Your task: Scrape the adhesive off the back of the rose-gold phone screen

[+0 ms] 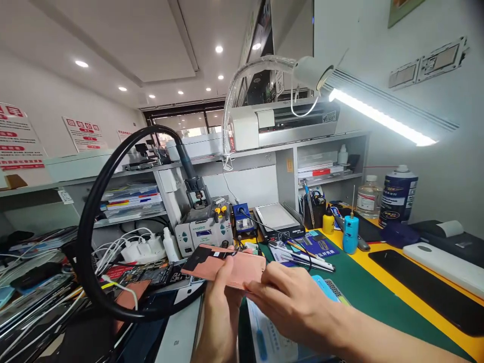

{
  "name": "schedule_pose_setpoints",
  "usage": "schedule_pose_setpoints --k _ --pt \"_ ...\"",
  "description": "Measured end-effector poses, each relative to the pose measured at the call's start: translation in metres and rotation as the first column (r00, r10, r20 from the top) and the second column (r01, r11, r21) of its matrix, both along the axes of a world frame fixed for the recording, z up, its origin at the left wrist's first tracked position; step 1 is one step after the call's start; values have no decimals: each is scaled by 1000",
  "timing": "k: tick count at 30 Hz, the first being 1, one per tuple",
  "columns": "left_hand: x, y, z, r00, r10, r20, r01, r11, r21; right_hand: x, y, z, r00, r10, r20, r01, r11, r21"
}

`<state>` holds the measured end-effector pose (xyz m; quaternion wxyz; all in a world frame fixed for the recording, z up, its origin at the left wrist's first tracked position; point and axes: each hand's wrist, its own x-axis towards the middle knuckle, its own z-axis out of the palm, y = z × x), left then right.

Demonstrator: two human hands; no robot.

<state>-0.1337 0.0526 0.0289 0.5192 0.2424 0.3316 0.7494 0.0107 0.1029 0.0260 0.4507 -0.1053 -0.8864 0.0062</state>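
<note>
A thin copper-pink phone back cover [247,267] with a black patch at its left end is held up above the bench, lying nearly flat and slightly tilted. My left hand [217,312] grips it from below, with the thumb pressed on its upper face. At the cover's near right corner, my right hand [293,302] has its fingers pinched against the edge. Whether anything small sits between those fingertips is hidden. Beneath my hands are a blue-and-white packet [272,335] and the green mat [393,317].
A thick black hose [88,217] loops up on the left, over piled phone parts and cables. Behind the cover stand a grey soldering station [204,234] and a flat heating plate [278,219]. A blue bottle [351,234] and a black phone [427,287] are at right; a lit lamp [381,118] hangs above.
</note>
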Motion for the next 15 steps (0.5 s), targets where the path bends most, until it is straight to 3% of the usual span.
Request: schedule_pose_setpoints --k 3,5,7,10,12,15 --pt "1 -2 0 999 16 -31 -12 994 108 0 5 11 988 23 -150 -62 964 -260" --pt "2 -1 -1 993 55 -101 -41 989 143 4 9 22 972 7 -234 -121 870 -478" --pt "5 0 -1 978 102 -181 -85 991 100 9 15 30 960 8 -279 -206 696 -688" --pt "8 1 -2 964 125 -234 -135 991 -24 15 26 31 941 71 -330 -334 345 -877" --pt "11 0 -1 963 135 -232 -159 983 -92 19 33 26 917 96 -388 -398 134 -907" --pt "14 -1 0 958 141 -249 -185 969 -165 24 37 20 868 102 -486 -477 -98 -873"
